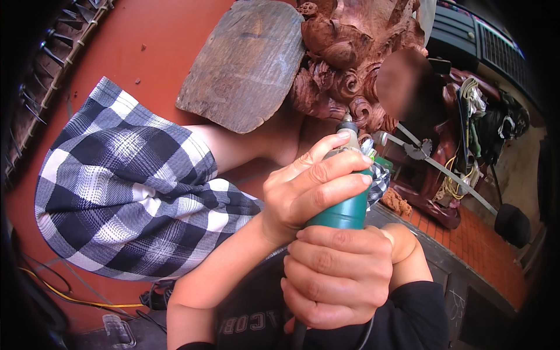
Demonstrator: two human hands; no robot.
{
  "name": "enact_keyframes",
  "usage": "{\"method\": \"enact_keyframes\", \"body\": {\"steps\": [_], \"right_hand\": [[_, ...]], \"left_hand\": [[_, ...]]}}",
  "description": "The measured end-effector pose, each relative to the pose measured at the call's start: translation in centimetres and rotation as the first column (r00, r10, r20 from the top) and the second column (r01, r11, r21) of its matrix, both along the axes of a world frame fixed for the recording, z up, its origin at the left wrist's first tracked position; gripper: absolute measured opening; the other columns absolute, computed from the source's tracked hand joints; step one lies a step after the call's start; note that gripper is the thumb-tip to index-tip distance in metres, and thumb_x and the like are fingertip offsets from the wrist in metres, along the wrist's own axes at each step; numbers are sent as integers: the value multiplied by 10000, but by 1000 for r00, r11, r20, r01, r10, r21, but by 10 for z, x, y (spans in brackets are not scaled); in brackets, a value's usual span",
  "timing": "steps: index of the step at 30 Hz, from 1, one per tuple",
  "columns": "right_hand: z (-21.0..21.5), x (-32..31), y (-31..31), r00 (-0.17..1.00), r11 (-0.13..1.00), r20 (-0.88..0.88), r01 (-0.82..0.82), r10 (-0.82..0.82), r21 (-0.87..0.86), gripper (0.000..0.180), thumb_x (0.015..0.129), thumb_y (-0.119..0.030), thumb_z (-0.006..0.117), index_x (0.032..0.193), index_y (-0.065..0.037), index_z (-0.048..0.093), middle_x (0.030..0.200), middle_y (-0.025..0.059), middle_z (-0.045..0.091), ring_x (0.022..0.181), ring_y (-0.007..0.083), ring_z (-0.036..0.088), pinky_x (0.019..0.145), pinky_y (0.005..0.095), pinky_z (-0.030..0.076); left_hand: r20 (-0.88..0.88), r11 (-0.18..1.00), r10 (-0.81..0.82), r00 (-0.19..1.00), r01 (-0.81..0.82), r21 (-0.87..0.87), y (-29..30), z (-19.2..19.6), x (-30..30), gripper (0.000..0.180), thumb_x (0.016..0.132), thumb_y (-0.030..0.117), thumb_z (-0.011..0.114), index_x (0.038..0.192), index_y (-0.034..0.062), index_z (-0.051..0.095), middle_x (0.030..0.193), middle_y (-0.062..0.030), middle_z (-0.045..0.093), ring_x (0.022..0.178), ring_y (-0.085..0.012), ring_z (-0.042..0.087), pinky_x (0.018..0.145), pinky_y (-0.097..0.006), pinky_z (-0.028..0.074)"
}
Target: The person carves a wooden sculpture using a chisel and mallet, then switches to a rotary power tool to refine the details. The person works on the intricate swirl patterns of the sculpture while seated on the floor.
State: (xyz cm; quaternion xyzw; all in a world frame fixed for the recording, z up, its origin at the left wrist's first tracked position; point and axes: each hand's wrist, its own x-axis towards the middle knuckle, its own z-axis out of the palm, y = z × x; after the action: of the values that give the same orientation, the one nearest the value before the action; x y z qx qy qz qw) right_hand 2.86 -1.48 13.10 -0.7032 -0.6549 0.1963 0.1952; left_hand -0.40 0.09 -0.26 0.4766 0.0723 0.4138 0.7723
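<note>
A green die grinder [341, 213] is gripped in both of my hands and points up at a reddish-brown wood carving [344, 64] full of scrolls and curls. My left hand [318, 184] wraps the front part of its body, near the collar. Behind it, my right hand [338, 274] closes round the rear end, where a black cord hangs down. The tool's bit [348, 116] reaches the lower scrolls of the carving. Whether it touches the wood I cannot tell.
Left of the carving a weathered wooden board [245, 64] stands across my bare leg. My checked shorts [140, 204] cover the thigh. A rack of metal tools [52, 52] lines the far left. Yellow and black cables [81, 300] lie at lower left; crumbly brown lumps [396, 201] sit at right.
</note>
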Motion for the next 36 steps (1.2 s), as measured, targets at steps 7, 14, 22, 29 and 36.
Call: {"method": "enact_keyframes", "body": {"steps": [7,14,22,29,36], "right_hand": [[3,4,6,1000,999,12,-8,9,-36,174,877,-208,666,873,-35,655,780,102,680,722,245,725,718,378,623],[4,5,4,1000,998,-4,-29,29,-59,178,887,-212,661,880,-34,655,785,104,680,733,245,726,733,378,622],[9,5,-1,995,992,-21,-97,96,-82,257,920,-291,669,884,-37,660,799,103,692,735,246,728,736,375,626],[23,4,-5,994,984,-60,-100,92,-147,328,972,-367,655,921,-44,657,826,100,707,764,247,743,752,387,632],[25,5,-3,996,977,-73,-63,49,-205,360,988,-394,638,951,-36,648,855,116,707,773,260,741,755,405,634]], "left_hand": [[10,999,33,999,-33,-21,1,1,7,278,773,55,787,1038,76,703,1020,-112,755,930,-320,753,935,-465,626],[-14,999,42,999,-43,-31,-4,2,4,284,767,59,787,1037,80,700,1019,-115,755,932,-334,752,928,-460,628],[-29,1000,-13,999,13,-3,-4,5,-3,237,804,84,760,1033,91,697,1023,-98,760,954,-336,750,926,-441,629],[-91,998,-38,995,43,50,-6,11,-13,212,829,119,744,1038,118,707,1075,-70,763,1044,-355,743,858,-382,639],[-85,1000,-2,996,3,9,-9,9,-6,239,810,114,755,1046,111,713,1059,-72,761,1022,-358,743,856,-389,636]]}}
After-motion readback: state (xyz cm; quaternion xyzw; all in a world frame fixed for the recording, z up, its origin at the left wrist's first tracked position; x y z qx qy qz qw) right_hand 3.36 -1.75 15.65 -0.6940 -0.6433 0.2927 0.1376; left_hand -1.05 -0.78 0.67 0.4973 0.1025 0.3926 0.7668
